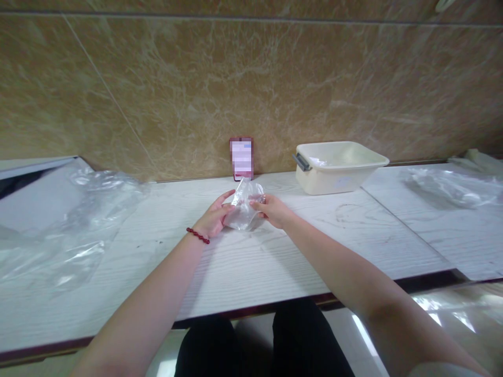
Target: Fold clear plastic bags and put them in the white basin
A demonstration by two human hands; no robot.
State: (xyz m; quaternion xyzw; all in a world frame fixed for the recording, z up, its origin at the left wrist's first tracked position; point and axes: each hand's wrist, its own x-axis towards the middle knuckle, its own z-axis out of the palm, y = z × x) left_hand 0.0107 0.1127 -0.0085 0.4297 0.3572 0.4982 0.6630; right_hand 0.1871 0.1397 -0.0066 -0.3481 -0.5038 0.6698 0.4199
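A small clear plastic bag (244, 212) is held between my two hands, just above the white wood-grain table. My left hand (215, 215), with a dark red bead bracelet on its wrist, grips the bag's left side between thumb and fingers. On the opposite side, my right hand (273, 209) pinches the bag near its upper right part. The plastic is crinkled and shiny; whether anything lies inside it I cannot tell. Right behind the bag, a phone (242, 159) in a red case leans upright against the wall.
A cream plastic tub (334, 180) with a grey handle clip stands at the back right. Large clear plastic sheeting (90, 230) spreads over the left side, and more clear plastic (451, 188) lies far right. The marbled wall (176, 94) borders the table (251, 277) behind.
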